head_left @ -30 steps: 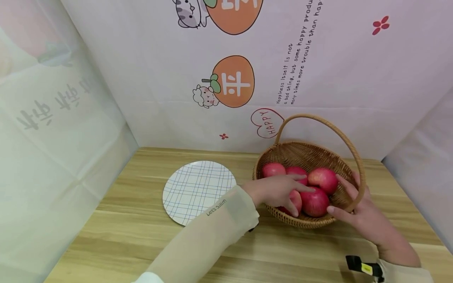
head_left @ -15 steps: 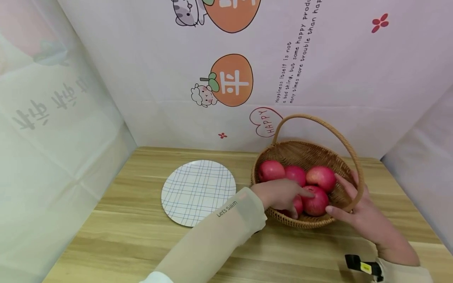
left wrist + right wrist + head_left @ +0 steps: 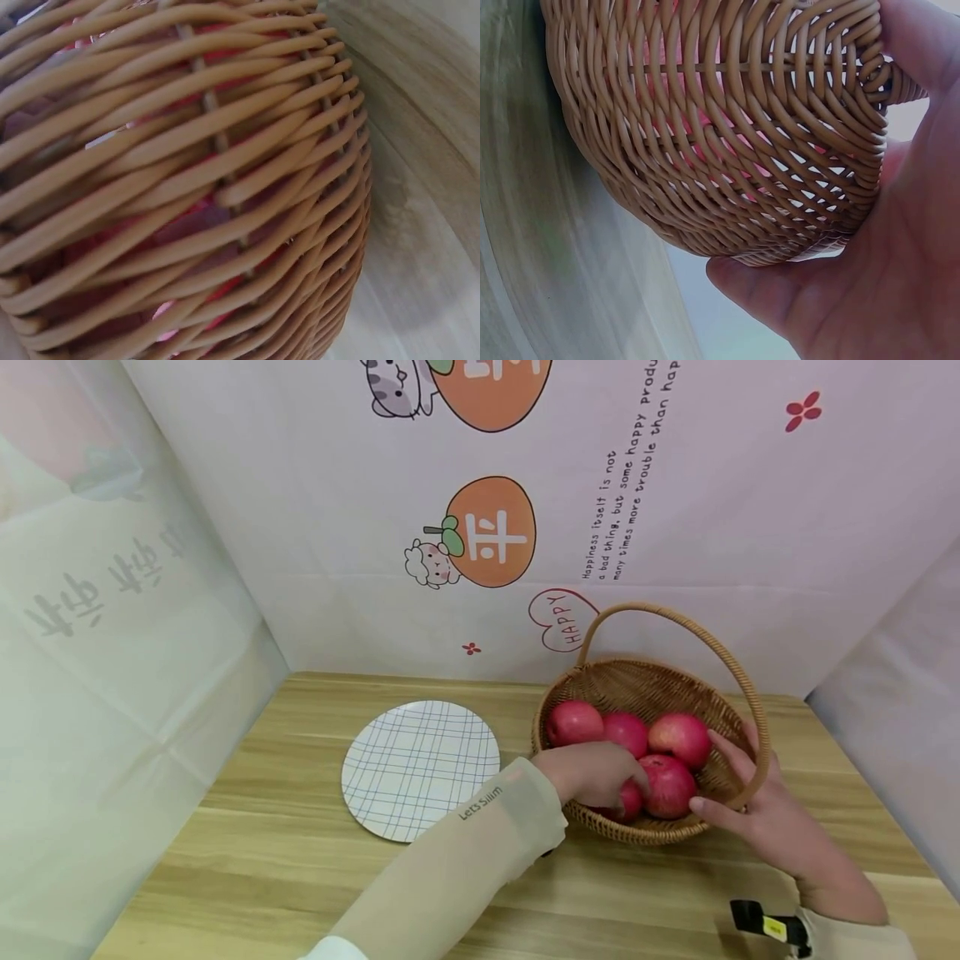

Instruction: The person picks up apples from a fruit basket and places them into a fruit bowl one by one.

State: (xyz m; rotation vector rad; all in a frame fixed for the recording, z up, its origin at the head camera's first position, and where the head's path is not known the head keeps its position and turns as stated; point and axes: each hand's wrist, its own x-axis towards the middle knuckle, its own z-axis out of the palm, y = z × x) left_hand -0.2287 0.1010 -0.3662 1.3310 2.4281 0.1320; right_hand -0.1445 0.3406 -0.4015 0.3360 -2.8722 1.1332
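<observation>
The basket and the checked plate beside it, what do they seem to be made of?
The basket looks like woven rattan or wicker: tan, rounded strands interlaced with gaps, shown close in both wrist views, with a twisted hoop handle. The plate appears to be glazed ceramic or possibly melamine: smooth white with thin blue checked lines; which one cannot be told.

The left hand [image 3: 596, 772] covers most of the nearest apple [image 3: 628, 799] in the basket [image 3: 645, 689], so its fingertips and grip cannot be made out. The basket's near wall hides the apples' undersides. Both wrist views show only weave, with red glimpsed through gaps. The top edge cuts off the backdrop's cat drawing [image 3: 393, 385].
</observation>
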